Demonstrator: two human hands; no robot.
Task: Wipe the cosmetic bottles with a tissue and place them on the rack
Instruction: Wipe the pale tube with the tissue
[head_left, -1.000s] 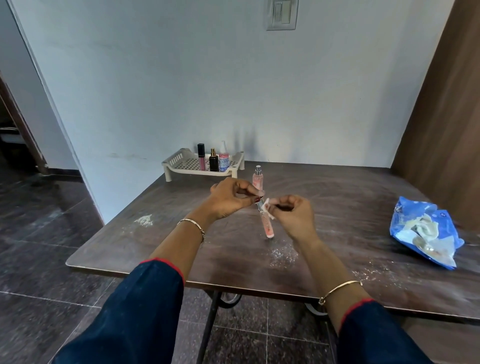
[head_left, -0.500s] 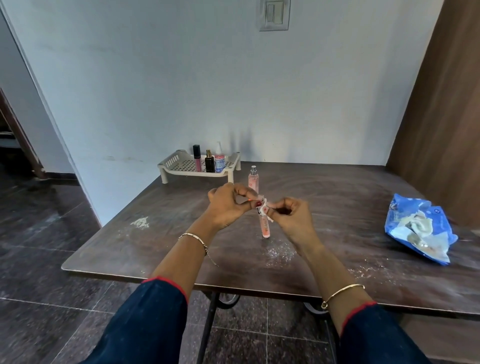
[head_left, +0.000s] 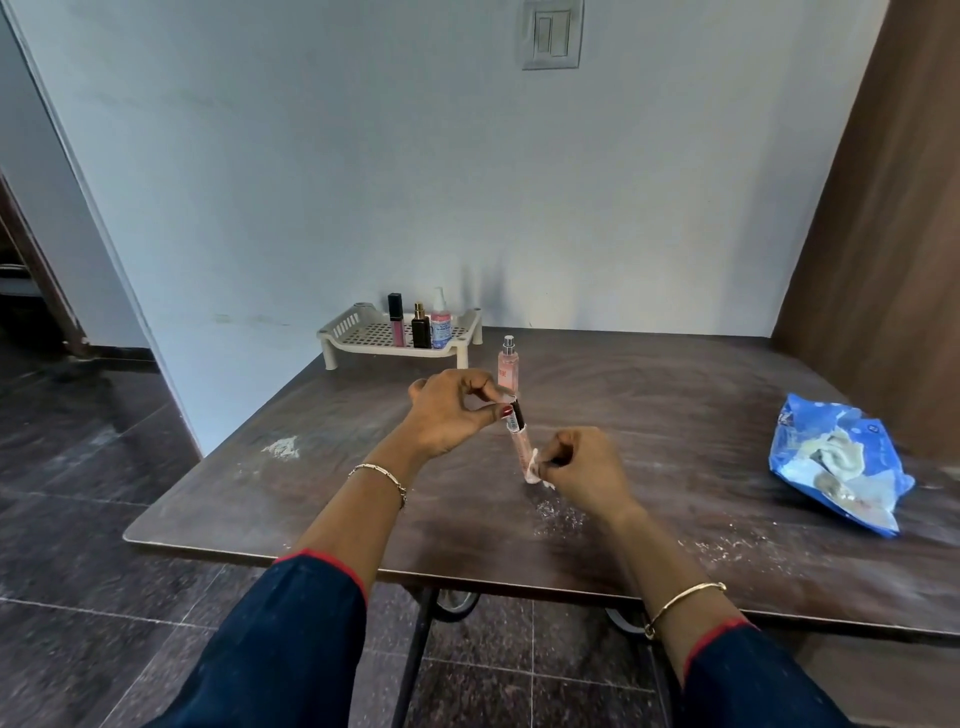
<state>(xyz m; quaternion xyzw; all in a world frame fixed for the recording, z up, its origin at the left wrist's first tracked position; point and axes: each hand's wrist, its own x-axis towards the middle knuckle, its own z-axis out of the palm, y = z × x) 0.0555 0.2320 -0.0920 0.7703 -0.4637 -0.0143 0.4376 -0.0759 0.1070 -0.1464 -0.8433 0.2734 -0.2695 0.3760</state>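
Observation:
A slim pink tube with a black cap (head_left: 520, 440) is held above the table's middle. My left hand (head_left: 453, 413) pinches its capped top end. My right hand (head_left: 582, 470) pinches a small white tissue (head_left: 535, 466) against the tube's lower end. A pink spray bottle (head_left: 507, 366) stands upright on the table just behind my left hand. The cream plastic rack (head_left: 363, 332) sits at the table's far left against the wall, holding three bottles: a pink lip gloss (head_left: 396, 320), a dark perfume bottle (head_left: 421, 327) and a clear pink-labelled bottle (head_left: 441, 326).
A blue tissue packet (head_left: 841, 467) lies open at the right of the brown table (head_left: 675, 405), near a wooden panel (head_left: 893, 208). White dust patches mark the tabletop. A tiled floor and a doorway lie to the left.
My right hand has slid the tissue down the tube from near the cap to its lower end. My left hand keeps its hold on the cap end.

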